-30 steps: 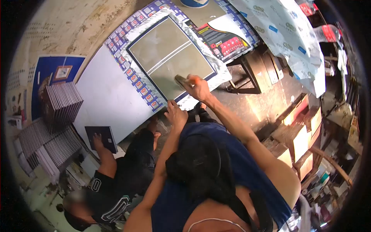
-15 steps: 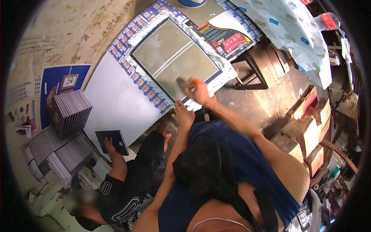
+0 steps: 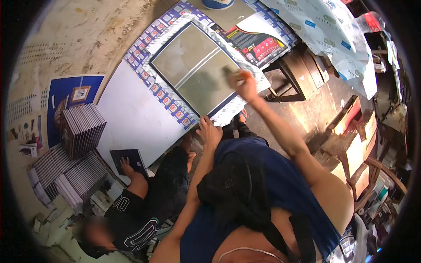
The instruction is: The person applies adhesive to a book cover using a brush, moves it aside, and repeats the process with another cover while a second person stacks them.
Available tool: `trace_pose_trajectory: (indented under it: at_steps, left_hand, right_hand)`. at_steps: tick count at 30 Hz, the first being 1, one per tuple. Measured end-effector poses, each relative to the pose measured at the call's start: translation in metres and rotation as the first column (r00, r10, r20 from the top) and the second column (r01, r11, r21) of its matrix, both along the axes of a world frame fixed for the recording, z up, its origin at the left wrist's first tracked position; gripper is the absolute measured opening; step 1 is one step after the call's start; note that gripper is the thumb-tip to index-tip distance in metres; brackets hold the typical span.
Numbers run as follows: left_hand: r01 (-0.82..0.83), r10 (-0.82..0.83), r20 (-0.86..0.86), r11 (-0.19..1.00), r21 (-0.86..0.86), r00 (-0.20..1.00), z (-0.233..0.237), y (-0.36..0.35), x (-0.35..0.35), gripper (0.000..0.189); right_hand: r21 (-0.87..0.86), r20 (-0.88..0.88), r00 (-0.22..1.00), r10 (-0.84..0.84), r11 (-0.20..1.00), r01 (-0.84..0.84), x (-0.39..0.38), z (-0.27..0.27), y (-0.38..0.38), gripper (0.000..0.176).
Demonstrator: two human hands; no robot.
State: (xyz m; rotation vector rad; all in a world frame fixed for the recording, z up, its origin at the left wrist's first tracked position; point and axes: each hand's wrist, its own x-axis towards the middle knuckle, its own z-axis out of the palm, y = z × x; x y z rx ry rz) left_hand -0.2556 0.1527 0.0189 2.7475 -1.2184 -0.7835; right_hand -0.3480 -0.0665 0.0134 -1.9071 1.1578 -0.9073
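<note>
My right hand (image 3: 246, 87) is closed round the orange handle of a brush (image 3: 228, 73), blurred by motion. The bristles are over the right edge of a large panel (image 3: 186, 57), grey-brown with a dark blue border and two pale strips across its middle. A damp-looking darker patch shows on the panel's near half. At the nearest corner of the panel, my left hand (image 3: 209, 131) lies with its fingers stretched out, the fingertips right at the edge. Silvery patterned sheeting (image 3: 228, 115) sticks out from under the panel.
To the left, another person's hand (image 3: 127, 166) rests on a dark book cover (image 3: 136, 158) on the white tabletop (image 3: 131, 111). Beyond it stand stacks of books (image 3: 83, 127). A tub (image 3: 218, 3) sits at the far edge. Wooden stools (image 3: 300, 74) and boxes (image 3: 344, 147) are on the right.
My right hand has swept the brush away from the near corner, up and right to the panel's right edge. My left hand has stayed at the corner.
</note>
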Motion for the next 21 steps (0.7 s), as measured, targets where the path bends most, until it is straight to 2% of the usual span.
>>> trace_pose_trajectory:
  at_steps: [1,2,3,5,6,7,8,9,10,12,14,15,16,18,19,20,21]
  left_hand:
    - [0.013,-0.013,0.020,1.000,0.005,1.000,-0.001,0.001,-0.002,0.076]
    - [0.028,-0.029,0.041,1.000,0.012,0.999,-0.003,0.001,-0.003,0.076]
    - [0.046,-0.047,0.063,0.999,0.021,0.997,-0.004,0.001,-0.002,0.076]
    - [0.063,-0.067,0.087,0.997,0.051,0.994,-0.004,0.000,-0.001,0.077]
    - [0.069,-0.075,0.098,0.996,0.062,0.992,-0.005,0.000,-0.001,0.077]
    - [0.073,-0.081,0.103,0.994,0.080,0.991,-0.007,0.000,0.000,0.078]
    - [0.068,-0.074,0.073,0.994,0.082,0.995,-0.005,0.001,0.002,0.078]
    - [0.058,-0.061,0.042,0.995,0.080,0.997,-0.001,0.000,0.003,0.079]
    - [0.042,-0.043,0.010,0.996,0.073,0.999,0.001,-0.002,0.003,0.080]
    - [0.045,-0.047,0.038,0.997,0.055,0.998,-0.001,0.001,0.003,0.077]
    - [0.039,-0.041,0.057,0.998,0.039,0.998,-0.005,-0.001,0.004,0.074]
    - [0.036,-0.038,0.059,0.998,0.042,0.998,-0.006,-0.002,0.004,0.074]
    - [0.035,-0.038,0.060,0.998,0.050,0.998,-0.008,-0.001,0.003,0.073]
    - [0.055,-0.056,0.066,0.998,0.010,0.996,-0.011,0.003,0.001,0.075]
    - [0.065,-0.066,0.060,0.998,0.017,0.996,-0.009,0.003,0.002,0.075]
    - [0.080,-0.081,0.059,0.997,0.018,0.995,-0.006,0.003,0.004,0.076]
    - [0.058,-0.059,0.034,0.998,0.024,0.998,-0.005,0.000,0.006,0.076]
  right_hand:
    - [0.023,0.102,0.987,0.121,0.992,-0.123,0.022,0.003,0.020,0.016]
    - [-0.048,0.068,0.960,0.273,0.962,-0.270,0.042,-0.006,0.032,0.020]
    - [0.074,-0.018,0.915,0.403,0.913,-0.401,0.059,0.004,0.037,0.024]
    - [-0.118,-0.087,0.860,0.503,0.852,-0.511,0.084,-0.048,0.015,0.028]
    - [0.067,-0.283,0.872,0.399,0.915,-0.397,0.090,-0.056,-0.014,0.032]
    - [0.219,-0.484,0.816,0.317,0.946,-0.238,0.091,-0.048,-0.040,0.038]
    - [0.119,-0.328,0.908,0.260,0.965,-0.233,0.069,-0.008,-0.064,0.046]
    - [-0.033,-0.216,0.942,0.257,0.962,-0.270,0.066,-0.040,-0.094,0.047]
    - [-0.069,-0.361,0.912,0.195,0.970,-0.234,0.054,-0.016,-0.108,0.041]
    - [-0.273,-0.314,0.949,0.018,0.956,-0.109,0.044,-0.016,-0.119,0.030]
    - [-0.222,-0.188,0.980,-0.058,0.975,0.016,0.042,0.008,-0.100,0.023]
    - [-0.106,-0.235,0.971,-0.045,0.994,0.021,0.037,0.011,-0.088,0.022]
    - [-0.019,-0.043,0.999,-0.012,1.000,0.011,0.032,0.005,-0.074,0.032]
    - [0.106,-0.230,0.958,0.168,0.983,-0.147,0.012,-0.015,-0.066,0.040]
    - [0.072,-0.219,0.975,0.036,0.997,-0.021,-0.004,-0.013,-0.069,0.043]
    - [0.291,-0.345,0.939,0.009,0.952,0.098,-0.014,-0.009,-0.083,0.045]
    - [0.205,-0.346,0.935,-0.079,0.966,0.157,-0.017,-0.001,-0.090,0.046]
